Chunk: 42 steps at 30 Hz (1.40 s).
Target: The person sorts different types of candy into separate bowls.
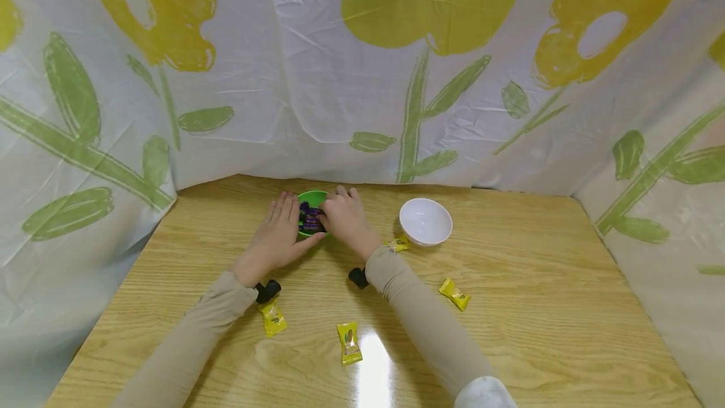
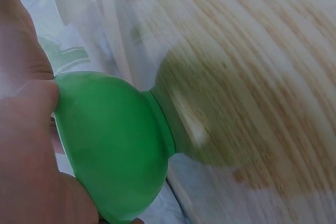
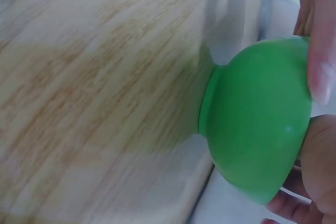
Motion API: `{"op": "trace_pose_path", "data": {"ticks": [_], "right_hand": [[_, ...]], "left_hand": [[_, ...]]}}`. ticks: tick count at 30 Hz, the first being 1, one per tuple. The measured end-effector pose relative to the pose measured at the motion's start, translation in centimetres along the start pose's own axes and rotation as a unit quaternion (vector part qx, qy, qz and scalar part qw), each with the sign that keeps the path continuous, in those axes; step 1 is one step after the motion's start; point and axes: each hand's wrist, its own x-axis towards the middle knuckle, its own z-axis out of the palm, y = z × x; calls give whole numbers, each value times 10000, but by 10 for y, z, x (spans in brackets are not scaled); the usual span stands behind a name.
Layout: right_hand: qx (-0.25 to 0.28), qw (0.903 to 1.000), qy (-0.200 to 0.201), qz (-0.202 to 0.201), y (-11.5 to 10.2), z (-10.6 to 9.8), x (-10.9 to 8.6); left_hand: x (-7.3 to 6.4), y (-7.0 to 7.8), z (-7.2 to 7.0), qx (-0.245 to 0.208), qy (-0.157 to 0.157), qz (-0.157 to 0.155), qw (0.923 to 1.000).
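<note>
Green bowl (image 1: 313, 195): near counter's (image 1: 538, 307) far edge, left half
Purple packets (image 1: 309, 220): inside, just left of right grip (image 1: 345, 216), mostly crosswise
Left grip (image 1: 279, 232): spread against bowl
Right grip: bent, cannot tell if pinching

Near the table's (image 1: 538, 339) far edge, the curtain (image 1: 306, 93) behind it, a bowl (image 1: 313, 194) stands left of the middle with a heap of pieces (image 1: 310, 216) in it, the left hand (image 1: 277, 232) at its left side and the right hand (image 1: 348, 219) at its right; a second bowl (image 1: 426, 222) stands right of both hands. One packet (image 1: 398, 244) lies just before the second bowl's left side, another packet (image 1: 455, 294) farther forward and rightward, a third packet (image 1: 273, 318) toward the left edge, and a fourth packet (image 1: 349, 343) foremost, between the latter two.
</note>
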Motion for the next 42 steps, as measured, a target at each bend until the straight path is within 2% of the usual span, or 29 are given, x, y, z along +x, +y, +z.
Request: {"op": "trace_pose_path", "data": {"ticks": [12,23,28,31,36,40,42], "right_hand": [[294,9993,-240,75,-2,-3,-2],[1046,9943,203,-82,3,-10,-13],[1568,9874,159,-147,6,-18,-20],[1874,9817,200,-260,8,-24,-26],[2281,9712,506,-471,14,-35,-39],[2537,9623,810,-547,22,-43,-53],[2518,9628,854,-491,27,-46,-61]], "left_hand": [[-1,3,-1,29,55,55,10000],[-1,4,-2,5,78,55,10000],[-1,5,-4,-113,149,124,9997],[1,5,-7,-191,45,91,9998],[4,6,-13,-197,-378,-110,9990],[8,10,-21,-279,-418,-63,9987],[11,12,-27,-270,-402,30,9988]]}}
